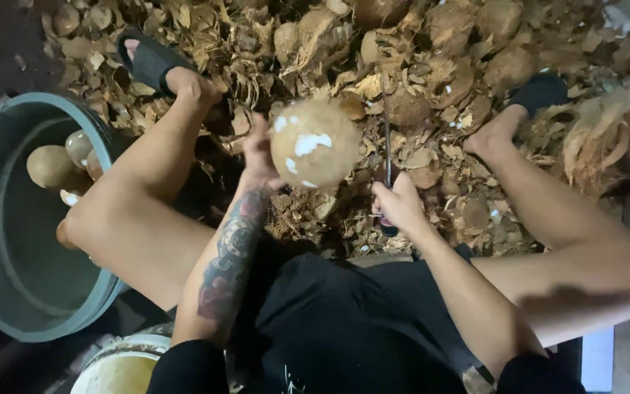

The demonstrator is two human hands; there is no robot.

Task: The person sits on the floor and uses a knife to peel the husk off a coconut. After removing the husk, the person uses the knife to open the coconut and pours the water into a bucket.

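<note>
One coconut (315, 144) sits in the middle of the view, cupped from its left side by the person's left hand (259, 155), whose fingers curl around the brown shell. Several white patches show where the outer skin is already cut away; most of the surface is brown, so the peeling looks only partly done. The right hand (399, 204) is clenched around the handle of a knife (388, 157), whose thin blade points toward the far side, just right of the coconut and, as far as can be told, not touching it.

At the left, a large grey-green tub (16, 241) holds a few peeled coconuts (51, 165) against its far wall, with most of its floor bare. Near the bottom edge is the rim of a pale bucket (122, 365).

The person sits with bare knees spread wide, feet in dark sandals (151, 62). Between the legs and across the far ground lies a thick heap of dry husk scraps (432, 66), mixed with unpeeled coconuts. The hands work in the gap between the legs; the left knee nearly reaches the tub's rim, so sideways room is tight.
</note>
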